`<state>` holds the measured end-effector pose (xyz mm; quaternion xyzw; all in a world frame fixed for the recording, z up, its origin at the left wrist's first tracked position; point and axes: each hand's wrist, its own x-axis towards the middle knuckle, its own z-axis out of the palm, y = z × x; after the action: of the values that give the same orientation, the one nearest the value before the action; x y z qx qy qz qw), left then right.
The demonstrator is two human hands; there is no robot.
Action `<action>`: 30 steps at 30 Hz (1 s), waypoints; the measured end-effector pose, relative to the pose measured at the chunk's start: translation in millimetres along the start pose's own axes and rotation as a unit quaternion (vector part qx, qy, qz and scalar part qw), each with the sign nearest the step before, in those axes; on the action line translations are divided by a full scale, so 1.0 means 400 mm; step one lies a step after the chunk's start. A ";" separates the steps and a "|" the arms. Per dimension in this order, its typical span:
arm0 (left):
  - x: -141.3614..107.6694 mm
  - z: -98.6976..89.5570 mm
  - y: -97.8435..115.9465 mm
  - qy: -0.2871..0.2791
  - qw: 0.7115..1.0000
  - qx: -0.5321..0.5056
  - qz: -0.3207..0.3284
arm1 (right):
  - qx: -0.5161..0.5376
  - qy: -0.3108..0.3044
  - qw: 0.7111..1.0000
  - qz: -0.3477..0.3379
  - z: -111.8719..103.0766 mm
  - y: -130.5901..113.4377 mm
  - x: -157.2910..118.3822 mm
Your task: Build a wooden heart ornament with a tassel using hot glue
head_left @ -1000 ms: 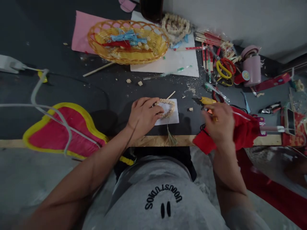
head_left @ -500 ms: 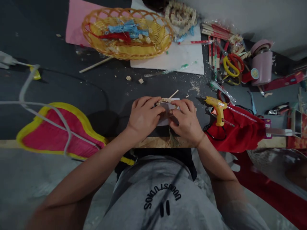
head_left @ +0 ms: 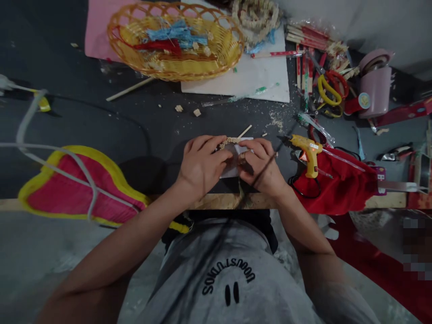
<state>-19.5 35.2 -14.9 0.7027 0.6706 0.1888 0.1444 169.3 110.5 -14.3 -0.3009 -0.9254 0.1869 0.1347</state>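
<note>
My left hand [head_left: 200, 164] is closed, with thumb and fingertips pinching the left part of a string of small pale wooden pieces [head_left: 231, 140]. My right hand [head_left: 261, 164] curls its fingers on the right part of the same string, and its grip is partly hidden under the knuckles. Beneath both hands lies a small white paper [head_left: 230, 170] near the table's front edge. A thin cord end hangs below the right hand toward the wooden edge. Just beyond the fingers rests a short pale stick [head_left: 245, 131].
A yellow wicker basket [head_left: 216, 72] with blue and red tassels stands at the back. To the right are a yellow glue gun [head_left: 308, 150], red cloth [head_left: 347, 189], scissors [head_left: 329, 92] and a pink container [head_left: 376, 92]. A pink-and-yellow padded piece [head_left: 81, 180] overhangs the front edge at left.
The view has shifted slightly, so the basket sits higher and further left. Both hands stay almost in place on the string. A dark thin line now crosses my right wrist.
</note>
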 end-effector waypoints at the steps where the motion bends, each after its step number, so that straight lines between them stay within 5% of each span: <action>1: 0.000 0.000 0.000 0.000 1.000 0.000 -0.002 | 0.001 -0.002 1.000 0.003 0.002 0.001 0.000; 30: 0.001 -0.001 0.001 -0.006 1.000 -0.008 -0.011 | 0.011 -0.007 1.000 -0.005 -0.008 -0.005 -0.005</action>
<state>-19.4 35.6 -14.6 0.6955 0.6757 0.1882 0.1561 171.2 108.6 -11.0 -0.2934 -0.9257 0.1987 0.1326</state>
